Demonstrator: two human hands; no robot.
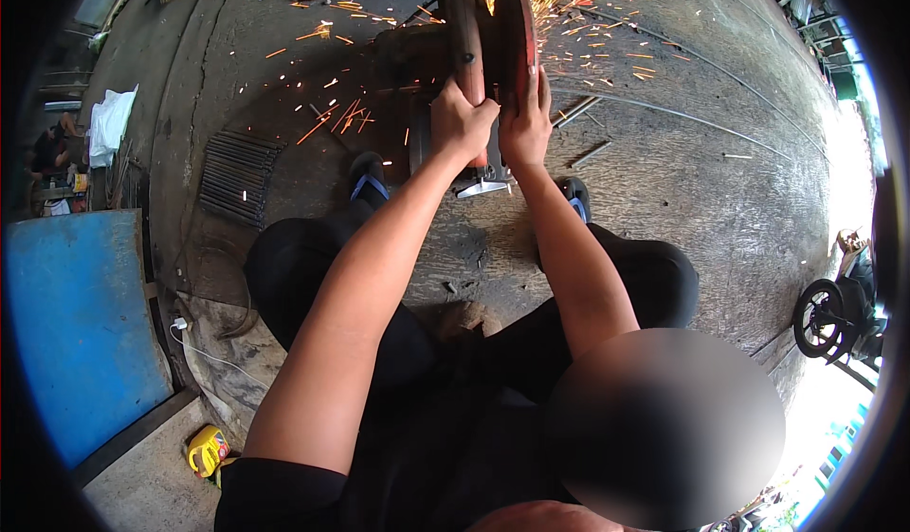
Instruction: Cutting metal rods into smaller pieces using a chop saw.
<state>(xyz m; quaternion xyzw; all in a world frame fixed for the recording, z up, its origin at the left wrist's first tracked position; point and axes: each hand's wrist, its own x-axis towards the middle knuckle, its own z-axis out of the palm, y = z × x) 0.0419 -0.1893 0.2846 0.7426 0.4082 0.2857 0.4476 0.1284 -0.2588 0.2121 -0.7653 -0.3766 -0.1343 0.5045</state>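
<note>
**A:** Black-clad knees closest to the lens, person squatting on the concrete floor (pixel 664 172), sandalled feet planted either side of a chop saw (pixel 479 68).

**B:** Hands?

**A:** Close together, both clamped. Left hand (pixel 462 120) wraps the saw's reddish handle (pixel 464 39); right hand (pixel 526 125) presses flat against the guard beside the cutting disc (pixel 515 30). My read: one drives the cut, the other steadies the head.

**B:** Workpiece?

**A:** Can't see it. Hidden under the disc and the hands. Sparks (pixel 569 6) fan off the far side, away from the body. Cut steel rods (pixel 237 177) stacked near the left foot, loose ones (pixel 578 110) on the right, within reach.

**B:** Anything else?

**A:** Blue panel (pixel 81 333), yellow object (pixel 207 449) lower left, too small to identify. Motorbike wheel (pixel 820 317) cut off at the right rim.
</note>
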